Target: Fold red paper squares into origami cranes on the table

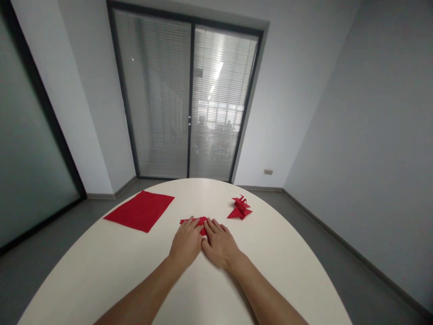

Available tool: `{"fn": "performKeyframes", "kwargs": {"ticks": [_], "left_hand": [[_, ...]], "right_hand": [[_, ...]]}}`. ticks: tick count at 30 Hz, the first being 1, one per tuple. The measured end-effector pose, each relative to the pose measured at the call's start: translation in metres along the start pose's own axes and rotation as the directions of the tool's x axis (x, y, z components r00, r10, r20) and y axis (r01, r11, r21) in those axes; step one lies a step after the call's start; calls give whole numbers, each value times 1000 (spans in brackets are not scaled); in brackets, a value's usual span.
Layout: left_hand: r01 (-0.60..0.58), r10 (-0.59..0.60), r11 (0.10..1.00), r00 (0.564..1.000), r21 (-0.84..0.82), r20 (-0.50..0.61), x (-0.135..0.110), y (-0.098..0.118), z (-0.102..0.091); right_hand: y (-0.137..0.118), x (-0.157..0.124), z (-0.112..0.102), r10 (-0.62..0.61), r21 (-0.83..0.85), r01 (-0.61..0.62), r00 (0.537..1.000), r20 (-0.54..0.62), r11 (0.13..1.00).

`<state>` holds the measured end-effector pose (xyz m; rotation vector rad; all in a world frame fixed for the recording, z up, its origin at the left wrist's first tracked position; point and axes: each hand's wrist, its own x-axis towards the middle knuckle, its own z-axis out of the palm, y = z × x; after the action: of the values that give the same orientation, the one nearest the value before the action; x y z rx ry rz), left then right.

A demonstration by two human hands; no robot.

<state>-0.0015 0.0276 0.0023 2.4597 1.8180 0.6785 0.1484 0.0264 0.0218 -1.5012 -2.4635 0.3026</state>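
A partly folded piece of red paper (203, 231) lies on the white table, mostly covered by my two hands. My left hand (186, 241) rests on its left part, fingers stretched forward over the paper. On the right part lies my right hand (220, 246), its fingers flat and slightly apart, with the thumb close to the left hand. Between the hands and past the fingertips, small red areas and a pointed left end show. The exact folds under my fingers are hidden.
Several red folded paper cranes (241, 208) sit clustered at the right. A stack or single sheet of red square paper (140, 211) lies flat at the left. The round white table (111, 271) curves away toward a glass partition (189, 99) with blinds.
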Motion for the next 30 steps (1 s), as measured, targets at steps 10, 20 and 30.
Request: {"fn": "performKeyframes", "kwargs": {"ticks": [10,20,30], "left_hand": [[-74,77,996,995,50,-70,-4,4,-8],[9,-8,1000,999,21,-32,-9,3,3],[-117,116,993,993,29,22,-9,-7,1]], "right_hand": [[-16,-8,1,46,-149,-65,991,-126,987],[-15,-14,-15,-40,-194,24,996,-77,981],[27,-21,-6,-259,-4,262,951,-168,965]]}}
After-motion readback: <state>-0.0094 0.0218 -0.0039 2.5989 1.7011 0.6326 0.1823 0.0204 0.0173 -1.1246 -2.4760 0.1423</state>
